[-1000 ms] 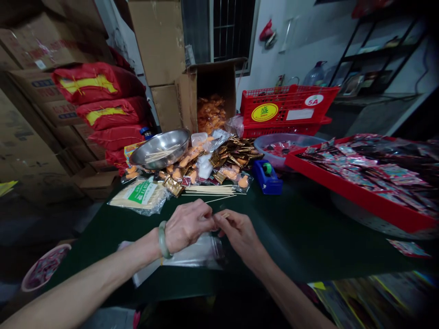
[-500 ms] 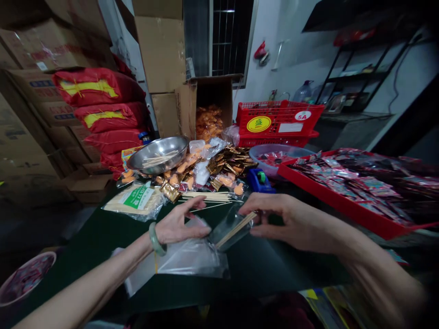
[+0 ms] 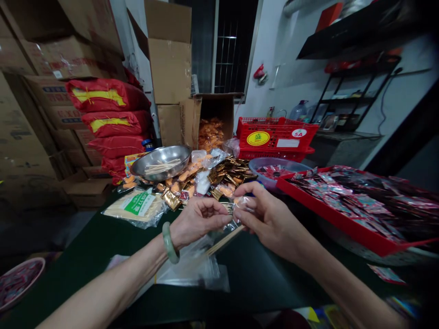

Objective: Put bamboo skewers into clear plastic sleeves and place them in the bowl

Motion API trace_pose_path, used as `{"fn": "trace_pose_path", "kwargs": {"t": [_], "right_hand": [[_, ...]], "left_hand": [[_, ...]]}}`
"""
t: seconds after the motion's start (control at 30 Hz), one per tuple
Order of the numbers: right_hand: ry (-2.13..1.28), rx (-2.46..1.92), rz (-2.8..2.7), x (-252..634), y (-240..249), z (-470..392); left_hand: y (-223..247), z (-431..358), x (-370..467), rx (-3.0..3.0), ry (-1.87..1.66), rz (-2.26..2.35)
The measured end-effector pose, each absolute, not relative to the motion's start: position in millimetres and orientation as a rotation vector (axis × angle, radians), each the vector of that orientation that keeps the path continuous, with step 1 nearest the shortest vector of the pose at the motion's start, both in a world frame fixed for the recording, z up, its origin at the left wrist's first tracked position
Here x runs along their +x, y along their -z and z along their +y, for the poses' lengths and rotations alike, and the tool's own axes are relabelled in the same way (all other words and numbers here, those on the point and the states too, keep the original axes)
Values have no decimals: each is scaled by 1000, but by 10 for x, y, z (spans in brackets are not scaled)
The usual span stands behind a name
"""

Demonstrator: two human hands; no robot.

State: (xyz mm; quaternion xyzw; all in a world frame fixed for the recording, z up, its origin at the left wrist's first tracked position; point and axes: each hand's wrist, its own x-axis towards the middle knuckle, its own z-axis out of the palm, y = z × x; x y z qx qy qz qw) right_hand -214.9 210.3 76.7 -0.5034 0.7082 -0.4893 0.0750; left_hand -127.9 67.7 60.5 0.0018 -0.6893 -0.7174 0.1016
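Note:
My left hand (image 3: 202, 219), with a green bangle at the wrist, has its thumb and fingers pinched together beside a clear plastic bag; what lies between the fingertips is too small to tell. Close by on the right, my right hand (image 3: 260, 208) is closed on the clear bag. Thin wooden sticks (image 3: 224, 241) slant down and left from below the right fingers, over a stack of flat clear bags (image 3: 187, 274) on the dark green table (image 3: 260, 283). More sticks lie behind my hands, partly hidden.
Behind are a metal bowl (image 3: 161, 162) with sticks, gold packets (image 3: 233, 171) and orange pieces. A pack of sticks (image 3: 137, 205) lies left. A red tray (image 3: 332, 224) heaped with sachets and a red basket (image 3: 277, 137) stand right.
Both hands have come closer together and the left fingers have closed into a pinch. The bag and its sticks have shifted slightly left. The camera view has tilted up.

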Motion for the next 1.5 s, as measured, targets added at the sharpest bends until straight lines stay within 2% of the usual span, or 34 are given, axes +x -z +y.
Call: {"fn": "trace_pose_path", "kwargs": {"t": [0.37, 0.53, 0.73, 0.87, 0.93, 1.13, 1.3, 1.4, 1.5], "right_hand": [[1553, -1766, 2337, -2053, -726, 2159], [1413, -1947, 2390, -2079, -710, 2208], [1663, -1848, 3012, -1978, -768, 2340], [1564, -2175, 2891, -1774, -719, 2332], [1526, -2177, 2908, -1742, -653, 2306], [1336, -2241, 3013, -1752, -520, 2338], [1319, -2075, 3097, -1760, -507, 2343], [1462, -1814, 3188, -1911, -463, 2502], [1732, -1265, 3092, -2067, -327, 2912]], "left_hand": [[-682, 758, -1283, -124, 2060, -2132], [-700, 802, -1252, -63, 1998, -2141], [-693, 869, -1229, 77, 1887, -2110], [-664, 957, -1213, 5, 1797, -2133], [-660, 994, -1189, -111, 1669, -2206], [-702, 1046, -1110, -388, 973, -2516], [-718, 1101, -1102, -423, 911, -2564], [-720, 1088, -1095, -384, 1080, -2532], [-714, 994, -1080, -206, 1410, -2428]]}}
